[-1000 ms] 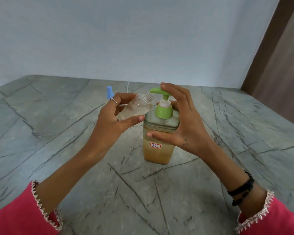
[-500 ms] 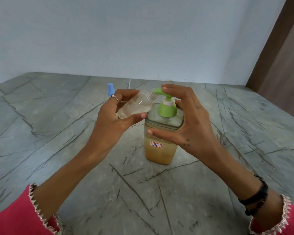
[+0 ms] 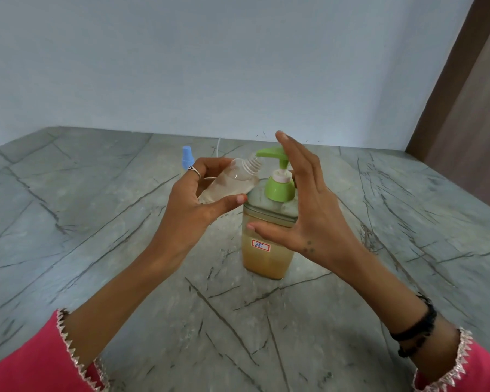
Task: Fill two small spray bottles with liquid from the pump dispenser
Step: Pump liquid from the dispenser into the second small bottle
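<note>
While left hand (image 3: 193, 205) grips bottle (image 3: 232, 181) at pump (image 3: 272, 155) spout, right hand (image 3: 303, 210) spread (about 1 part-filled).

A grey veined stone floor (image 3: 96, 250) carries the pump dispenser (image 3: 268, 250) and, behind it, a blue-capped bottle (image 3: 187, 157).

Left hand (image 3: 193, 205) and right hand (image 3: 309, 222), both bare. Thin silver-coloured metal ring (image 3: 195, 171) worn on a left finger. Three small dark dots (image 3: 309, 247) marked on the back of the right hand. Black braided thread band (image 3: 416, 326) encircling the right wrist. Pink fabric sleeves (image 3: 34, 360), each cuff edged with pale zigzag lace trim (image 3: 68, 343).
</note>
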Motion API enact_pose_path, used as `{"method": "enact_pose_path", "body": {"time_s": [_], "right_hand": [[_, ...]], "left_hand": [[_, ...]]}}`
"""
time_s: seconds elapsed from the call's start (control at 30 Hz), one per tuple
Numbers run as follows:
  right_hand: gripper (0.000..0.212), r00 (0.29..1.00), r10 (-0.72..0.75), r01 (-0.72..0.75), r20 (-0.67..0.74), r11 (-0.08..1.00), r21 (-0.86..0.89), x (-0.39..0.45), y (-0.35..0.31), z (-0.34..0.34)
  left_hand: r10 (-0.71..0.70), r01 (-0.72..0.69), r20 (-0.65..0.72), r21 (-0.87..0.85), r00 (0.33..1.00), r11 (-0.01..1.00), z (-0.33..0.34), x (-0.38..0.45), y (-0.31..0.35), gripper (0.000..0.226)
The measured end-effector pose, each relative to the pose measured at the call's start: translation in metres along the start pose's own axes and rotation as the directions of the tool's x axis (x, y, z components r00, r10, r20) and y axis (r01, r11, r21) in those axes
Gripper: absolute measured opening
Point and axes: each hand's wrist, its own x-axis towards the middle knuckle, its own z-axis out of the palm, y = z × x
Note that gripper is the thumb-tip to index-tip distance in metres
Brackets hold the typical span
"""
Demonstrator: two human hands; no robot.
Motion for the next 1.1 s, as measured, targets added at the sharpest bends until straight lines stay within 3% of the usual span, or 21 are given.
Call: {"method": "enact_pose_path", "body": {"time_s": [0.3, 0.53, 0.77, 1.1], "right_hand": [[0.091, 0.998, -0.033, 0.036, -0.047, 0.998, 0.060, 0.0010, -0.0039, -0.0052], [0.059, 0.981, -0.093, 0.098, -0.169, 0.995, 0.025, 0.0033, -0.0061, 0.0026], [0.061, 0.983, -0.080, 0.081, -0.168, 0.997, 0.004, 0.0042, -0.0065, 0.0042], [0.075, 0.976, -0.178, 0.175, -0.129, 0.984, -0.032, 0.0026, -0.0043, 0.0030]], "left_hand": [[-0.005, 0.004, -0.009, -0.014, 1.000, 1.000, 0.0018, -0.0008, -0.0002, 0.042], [0.009, -0.009, -0.004, 0.020, 1.000, 1.000, -0.0015, 0.0016, -0.0008, 0.044], [0.013, -0.013, -0.003, 0.006, 1.000, 1.000, -0.0007, 0.0024, -0.0009, 0.044], [0.009, -0.009, -0.017, -0.015, 1.000, 1.000, 0.0014, -0.0003, 0.0003, 0.042]]}}
